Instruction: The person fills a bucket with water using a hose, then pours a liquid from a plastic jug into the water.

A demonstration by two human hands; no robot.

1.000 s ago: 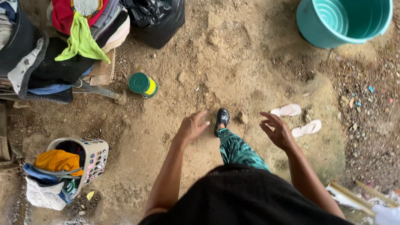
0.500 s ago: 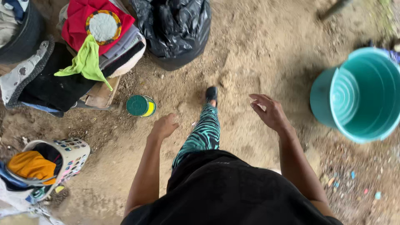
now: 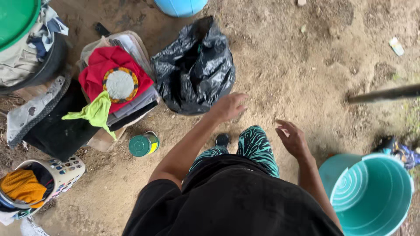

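I stand on bare dirt and look down at my black top and patterned teal trousers. My left hand reaches forward, empty, fingers apart, close to the right side of a black plastic bag. Out to the right my right hand hangs with loosely spread fingers and holds nothing. A teal bucket stands just right of that arm. A pile of folded clothes, red on top with a round patch and a lime-green cloth, lies left of the bag.
A green-lidded tin sits on the ground below the clothes pile. A white basket with orange cloth is at lower left. A dark tub of laundry stands upper left, a blue container at top, a dark pole at right.
The view has swung right and forward: the clothes pile, bag and tin have slid left, and the bucket has dropped to the lower right. My left hand has risen toward the black bag.
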